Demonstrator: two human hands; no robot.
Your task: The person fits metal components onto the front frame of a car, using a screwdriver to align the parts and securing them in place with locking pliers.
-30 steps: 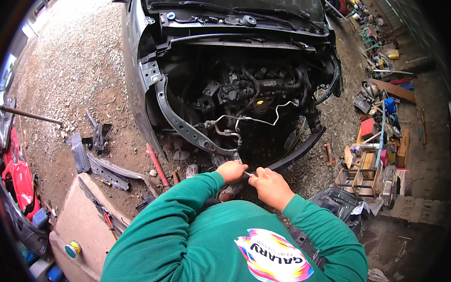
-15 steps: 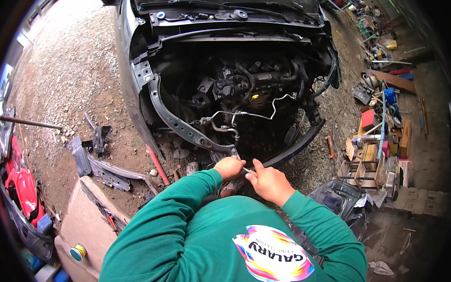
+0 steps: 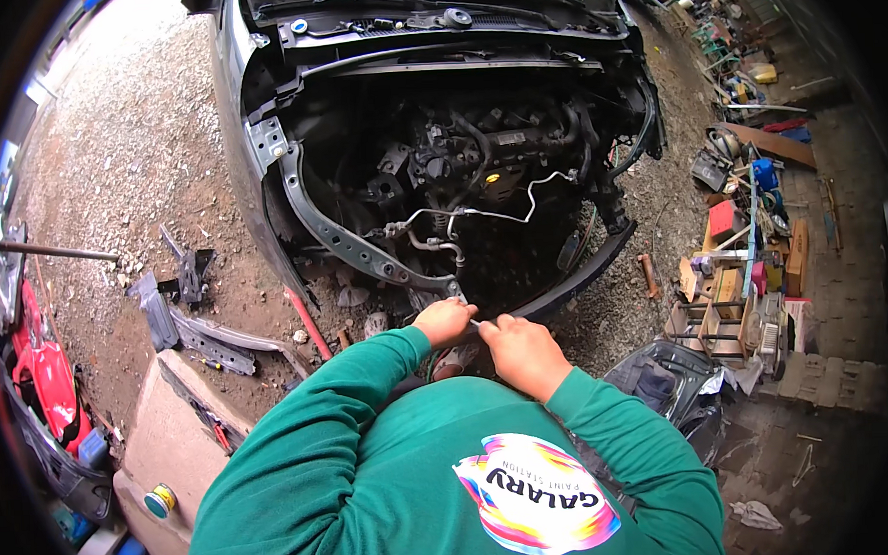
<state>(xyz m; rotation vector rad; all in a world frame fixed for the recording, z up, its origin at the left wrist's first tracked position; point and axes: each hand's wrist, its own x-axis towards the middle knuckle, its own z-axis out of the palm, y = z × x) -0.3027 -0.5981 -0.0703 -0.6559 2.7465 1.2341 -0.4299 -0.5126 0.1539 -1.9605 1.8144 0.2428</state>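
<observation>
My left hand (image 3: 445,321) is closed at the lower end of the curved grey metal frame rail (image 3: 350,249) on the car's front. What its fingers pinch is hidden. Just to the right, my right hand (image 3: 528,355) is wrapped round a thin metal hand tool, whose short bright shaft (image 3: 476,323) shows between the two hands. Its exact kind cannot be made out. Beyond my hands lies the open engine bay, with the dark engine (image 3: 488,149) and a bent silver pipe (image 3: 505,217) crossing in front of it.
A dark curved bumper bar (image 3: 586,275) runs low at the right front. On the left lie removed metal parts (image 3: 212,341), a red bar (image 3: 309,323) and a beige panel (image 3: 161,434) with a round tin (image 3: 159,500). Wooden shelving (image 3: 710,327) and clutter line the right.
My right hand has turned and shifted slightly, its raised thumb and finger now curled over the tool. My left hand stays at the rail's end. The whole view has moved a little.
</observation>
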